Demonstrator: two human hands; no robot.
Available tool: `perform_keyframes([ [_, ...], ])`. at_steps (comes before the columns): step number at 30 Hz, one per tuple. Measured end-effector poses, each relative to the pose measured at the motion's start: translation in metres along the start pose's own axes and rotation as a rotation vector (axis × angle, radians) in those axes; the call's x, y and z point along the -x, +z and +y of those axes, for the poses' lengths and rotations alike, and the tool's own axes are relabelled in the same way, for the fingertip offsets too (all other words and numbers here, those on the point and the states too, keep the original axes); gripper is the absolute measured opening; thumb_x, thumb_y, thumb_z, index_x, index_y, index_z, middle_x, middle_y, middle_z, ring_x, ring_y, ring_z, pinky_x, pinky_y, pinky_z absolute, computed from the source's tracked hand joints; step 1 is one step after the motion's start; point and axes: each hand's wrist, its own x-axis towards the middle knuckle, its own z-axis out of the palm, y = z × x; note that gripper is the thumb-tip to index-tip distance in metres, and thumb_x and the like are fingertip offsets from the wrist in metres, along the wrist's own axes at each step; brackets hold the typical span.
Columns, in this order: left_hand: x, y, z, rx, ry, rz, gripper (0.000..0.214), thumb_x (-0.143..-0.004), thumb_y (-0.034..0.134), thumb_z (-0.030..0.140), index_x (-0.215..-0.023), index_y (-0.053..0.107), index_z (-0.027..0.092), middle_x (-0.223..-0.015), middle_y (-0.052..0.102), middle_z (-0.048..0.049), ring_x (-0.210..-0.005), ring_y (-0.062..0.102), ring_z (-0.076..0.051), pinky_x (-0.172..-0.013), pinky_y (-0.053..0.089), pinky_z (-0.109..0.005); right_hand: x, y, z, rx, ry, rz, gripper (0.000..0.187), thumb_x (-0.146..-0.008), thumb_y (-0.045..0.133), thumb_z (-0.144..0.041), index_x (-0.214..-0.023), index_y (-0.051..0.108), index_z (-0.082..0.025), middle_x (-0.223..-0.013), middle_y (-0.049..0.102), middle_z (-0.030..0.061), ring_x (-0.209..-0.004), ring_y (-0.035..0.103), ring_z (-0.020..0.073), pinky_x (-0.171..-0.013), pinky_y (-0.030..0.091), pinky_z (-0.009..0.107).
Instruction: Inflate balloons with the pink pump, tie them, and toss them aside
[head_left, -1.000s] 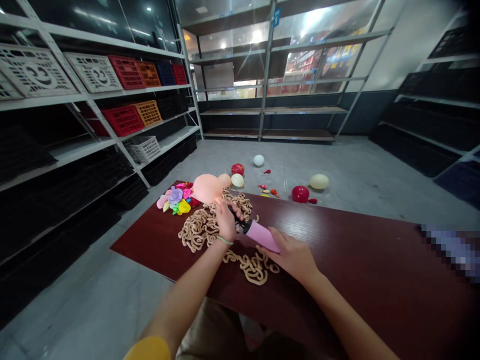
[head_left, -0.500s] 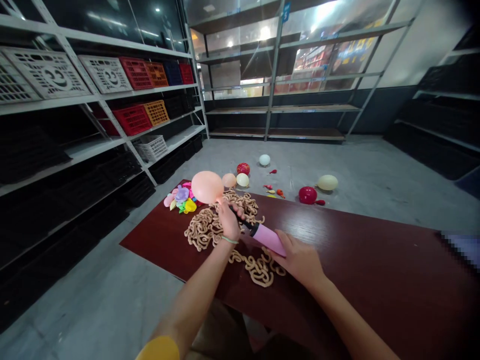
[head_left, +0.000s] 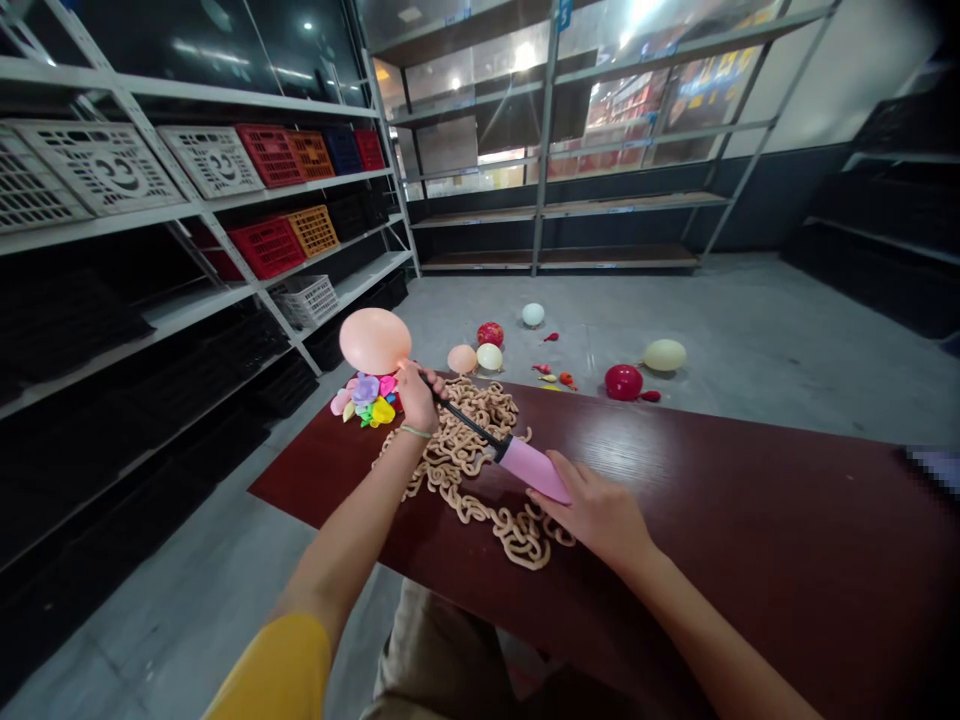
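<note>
My left hand (head_left: pixel 420 397) is closed around the neck of a peach balloon (head_left: pixel 375 341) and the black end of a hand pump (head_left: pixel 536 470). The balloon is inflated and stands out to the left of my fingers. My right hand (head_left: pixel 596 505) is wrapped round the pump's pink barrel. A long black rod (head_left: pixel 469 423) shows between barrel and left hand. Beneath the pump, a heap of beige knotted cord-like pieces (head_left: pixel 480 410) spreads over the dark red table (head_left: pixel 712 500). Uninflated coloured balloons (head_left: pixel 367 395) lie in a pile under the peach one.
On the floor beyond the table lie a red balloon (head_left: pixel 623 382), a pale yellow balloon (head_left: pixel 664 357), a white balloon (head_left: pixel 533 316) and several more. Shelves with crates (head_left: pixel 270 245) line the left side. A metal rack (head_left: pixel 540 210) stands at the back.
My left hand has moved up and to the left with the balloon, away from the right hand. More of the pump's black rod now shows. The right hand stays nearly in place.
</note>
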Motion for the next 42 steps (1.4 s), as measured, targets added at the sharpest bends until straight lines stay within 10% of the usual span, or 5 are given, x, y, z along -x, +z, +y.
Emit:
perform_keyframes([
  [4, 0.003, 0.007, -0.009, 0.017, 0.143, -0.008, 0.032, -0.091, 0.053, 0.040, -0.071, 0.037, 0.021, -0.052, 0.037, 0.0080, -0.035, 0.034, -0.005, -0.036, 0.025, -0.017, 0.000, -0.001, -0.003, 0.065, 0.038, 0.025, 0.049, -0.092, 0.054, -0.054, -0.125, 0.061, -0.019, -0.092, 0.074, 0.0066, -0.068, 0.067, 0.0179, -0.058, 0.038, 0.028],
  [12, 0.058, 0.020, -0.094, -0.053, 0.012, -0.181, 0.034, -0.093, 0.050, 0.039, -0.067, 0.039, 0.021, -0.051, 0.042, 0.0050, -0.034, 0.039, -0.008, -0.035, 0.029, -0.020, 0.003, -0.001, 0.001, 0.010, 0.166, -0.081, 0.049, -0.090, 0.056, -0.053, -0.128, 0.058, -0.022, -0.094, 0.075, 0.0049, -0.069, 0.069, 0.0195, -0.055, 0.037, 0.027],
  [23, 0.004, 0.024, -0.029, 0.009, 0.108, -0.112, 0.026, -0.092, 0.050, 0.034, -0.072, 0.039, 0.022, -0.052, 0.038, 0.0068, -0.036, 0.036, -0.007, -0.037, 0.027, -0.019, -0.006, -0.016, 0.029, 0.098, 0.031, -0.026, 0.051, -0.094, 0.052, -0.053, -0.129, 0.060, -0.017, -0.097, 0.073, 0.0094, -0.075, 0.066, 0.0191, -0.062, 0.035, 0.029],
  [33, 0.051, 0.011, -0.111, -0.041, -0.044, -0.092, 0.036, -0.095, 0.046, 0.045, -0.068, 0.039, 0.022, -0.050, 0.041, 0.0051, -0.036, 0.040, -0.009, -0.036, 0.032, -0.022, 0.001, 0.000, 0.014, 0.030, 0.140, -0.184, 0.051, -0.092, 0.052, -0.052, -0.130, 0.056, -0.019, -0.106, 0.073, 0.0089, -0.082, 0.068, 0.0210, -0.062, 0.041, 0.028],
  [42, 0.035, 0.000, -0.084, 0.056, -0.026, -0.067, 0.029, -0.092, 0.051, 0.036, -0.070, 0.040, 0.021, -0.053, 0.041, 0.0059, -0.036, 0.038, -0.007, -0.035, 0.029, -0.020, 0.000, -0.030, 0.018, -0.059, 0.053, -0.415, 0.070, -0.094, 0.049, -0.052, -0.155, 0.027, -0.027, -0.102, 0.070, 0.0075, -0.082, 0.068, 0.0213, -0.063, 0.043, 0.027],
])
